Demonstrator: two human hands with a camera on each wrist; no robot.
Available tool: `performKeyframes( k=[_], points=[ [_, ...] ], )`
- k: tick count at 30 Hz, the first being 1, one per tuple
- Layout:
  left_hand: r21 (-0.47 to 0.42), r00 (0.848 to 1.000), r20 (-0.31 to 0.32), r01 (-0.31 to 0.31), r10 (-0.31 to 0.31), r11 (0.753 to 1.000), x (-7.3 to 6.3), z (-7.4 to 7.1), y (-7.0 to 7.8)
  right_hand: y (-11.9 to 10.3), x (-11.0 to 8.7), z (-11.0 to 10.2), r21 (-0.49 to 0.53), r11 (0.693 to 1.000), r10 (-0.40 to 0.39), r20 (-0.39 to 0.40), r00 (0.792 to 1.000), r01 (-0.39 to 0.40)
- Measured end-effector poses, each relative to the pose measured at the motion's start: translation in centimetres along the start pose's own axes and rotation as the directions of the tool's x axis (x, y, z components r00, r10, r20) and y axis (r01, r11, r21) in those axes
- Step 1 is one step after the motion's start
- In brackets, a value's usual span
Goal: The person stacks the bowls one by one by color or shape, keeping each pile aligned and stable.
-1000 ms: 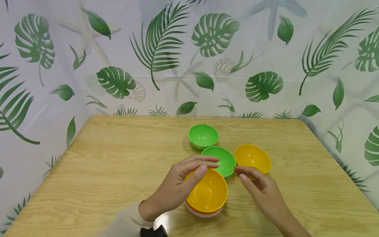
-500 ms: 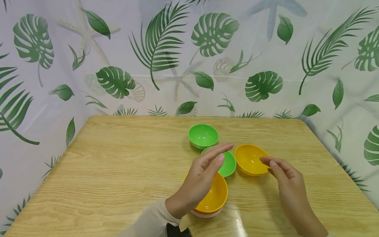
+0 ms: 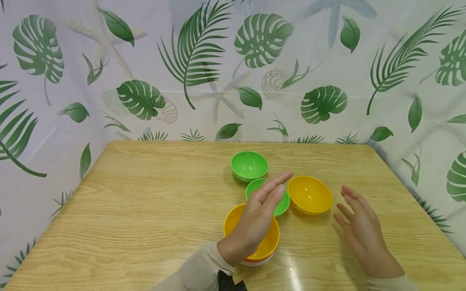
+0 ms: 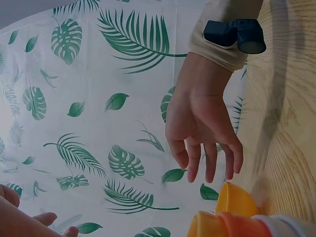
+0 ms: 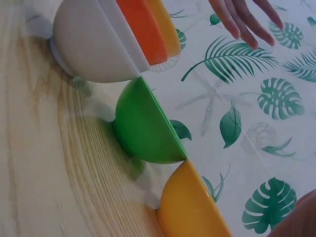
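Observation:
My left hand [image 3: 255,220] hovers over a stack of bowls, fingers straight and holding nothing. The stack has a yellow bowl [image 3: 233,221] on top, an orange bowl [image 5: 143,29] under it and white [image 5: 89,44] at the bottom. Behind the stack a green bowl [image 3: 282,206] stands upright, partly hidden by the left hand. A second green bowl [image 3: 249,166] sits farther back. To the right is another yellow bowl [image 3: 309,195], its rim close against the nearer green one. My right hand [image 3: 364,232], fingers spread and relaxed, is in the air just right of that yellow bowl.
The bowls stand on a wood-grain table [image 3: 145,202]. A white cloth with green leaf prints [image 3: 218,81] hangs behind the table and along its sides. A dark wrist camera [image 3: 229,281] is strapped over the left sleeve [image 3: 196,268].
Both hands have moved to the right. The right hand has gone from beside the nearer green bowl to past the right yellow bowl, its fingers spreading. The bowls keep their places.

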State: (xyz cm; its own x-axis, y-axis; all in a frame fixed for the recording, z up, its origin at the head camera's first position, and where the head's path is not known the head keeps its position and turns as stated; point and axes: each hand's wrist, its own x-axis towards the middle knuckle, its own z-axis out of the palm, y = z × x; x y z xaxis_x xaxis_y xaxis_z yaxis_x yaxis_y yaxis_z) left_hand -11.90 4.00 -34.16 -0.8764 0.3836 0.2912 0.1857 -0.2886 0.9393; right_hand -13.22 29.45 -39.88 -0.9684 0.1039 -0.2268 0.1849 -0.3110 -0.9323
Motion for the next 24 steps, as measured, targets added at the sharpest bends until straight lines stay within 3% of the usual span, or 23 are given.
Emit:
performKeyframes(
  k=[4, 8, 14, 18, 24],
  points=[
    [-0.01, 1.0, -0.012, 0.004, -0.004, 1.0, 0.2, 0.5, -0.1, -0.1, 0.7, -0.3, 0.039, 0.992, 0.12, 0.014, 0.993, -0.12],
    [-0.024, 1.0, -0.012, 0.01, -0.011, 1.0, 0.4, 0.9, -0.3, -0.1, 1.5, -0.3, 0.05, 0.98, 0.19, 0.028, 0.981, -0.191],
    [-0.054, 0.995, 0.017, 0.103, -0.102, 0.993, 0.6, 1.2, -0.7, 0.6, 2.3, -0.9, 0.02, 0.96, 0.278, 0.074, 0.958, -0.281],
    [-0.055, 0.989, 0.023, 0.15, -0.149, 0.987, 0.6, 1.2, -1.0, 1.3, 2.6, -0.8, -0.033, 0.953, 0.302, 0.106, 0.947, -0.301],
    [-0.058, 0.985, 0.033, 0.171, -0.17, 0.984, 0.8, 1.4, -1.3, 1.8, 2.9, -0.6, -0.065, 0.956, 0.294, 0.157, 0.943, -0.287]
  ],
)
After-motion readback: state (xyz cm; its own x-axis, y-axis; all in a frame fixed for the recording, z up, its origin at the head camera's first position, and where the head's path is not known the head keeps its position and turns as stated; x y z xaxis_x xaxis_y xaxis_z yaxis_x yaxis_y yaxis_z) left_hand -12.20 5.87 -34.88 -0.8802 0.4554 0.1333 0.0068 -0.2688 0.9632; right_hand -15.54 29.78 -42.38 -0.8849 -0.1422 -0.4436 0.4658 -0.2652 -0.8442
